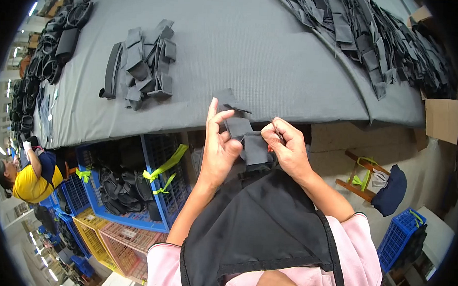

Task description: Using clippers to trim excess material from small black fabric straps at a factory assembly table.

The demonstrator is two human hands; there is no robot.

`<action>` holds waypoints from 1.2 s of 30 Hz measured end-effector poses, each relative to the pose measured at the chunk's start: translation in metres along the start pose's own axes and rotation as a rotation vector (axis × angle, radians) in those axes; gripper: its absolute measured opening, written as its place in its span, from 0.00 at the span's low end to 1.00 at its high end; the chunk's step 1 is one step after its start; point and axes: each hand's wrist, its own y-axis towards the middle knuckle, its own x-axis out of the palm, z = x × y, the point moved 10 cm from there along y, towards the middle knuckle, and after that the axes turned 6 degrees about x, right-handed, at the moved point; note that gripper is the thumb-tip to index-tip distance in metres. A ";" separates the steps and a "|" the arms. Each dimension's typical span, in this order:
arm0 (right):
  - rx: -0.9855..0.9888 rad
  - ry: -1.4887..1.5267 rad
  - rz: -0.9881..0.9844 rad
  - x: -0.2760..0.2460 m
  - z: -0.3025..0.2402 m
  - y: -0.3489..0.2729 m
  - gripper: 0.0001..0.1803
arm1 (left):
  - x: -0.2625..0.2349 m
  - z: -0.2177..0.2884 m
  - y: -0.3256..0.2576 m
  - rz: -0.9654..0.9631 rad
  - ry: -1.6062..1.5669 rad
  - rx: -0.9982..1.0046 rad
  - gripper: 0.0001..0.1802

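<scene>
A chain of dark grey fabric pieces (238, 126) hangs between my hands at the table's near edge, its lower part over my black apron (261, 221). My left hand (217, 151) has its index finger pointing up. The thumb and bent fingers of that hand are at the fabric's left side and appear to hold it. Pinched closed, my right hand (288, 146) meets the fabric's right edge. Between its fingers shows a small dark tool with a bit of orange, mostly hidden; its exact kind is unclear. A loose grey flap (233, 100) lies just beyond my left fingertips.
Grey cloth covers the table (207, 55). On it lie a small pile of fabric pieces (143, 65), a long heap of strips (361, 39) and black rolled goods (54, 48). Blue crates (156, 224) stand below left, a wooden stool (358, 177) right. Another person (36, 178) works far left.
</scene>
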 end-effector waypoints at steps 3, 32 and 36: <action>-0.108 -0.103 -0.009 0.005 -0.012 0.002 0.15 | 0.001 0.002 -0.003 -0.120 0.218 0.038 0.27; -0.597 -0.850 0.248 0.001 -0.062 -0.030 0.20 | 0.003 -0.011 -0.017 0.035 0.117 -0.248 0.05; -0.573 -0.815 0.276 -0.004 -0.061 -0.031 0.19 | 0.003 -0.013 -0.017 0.037 0.106 -0.253 0.05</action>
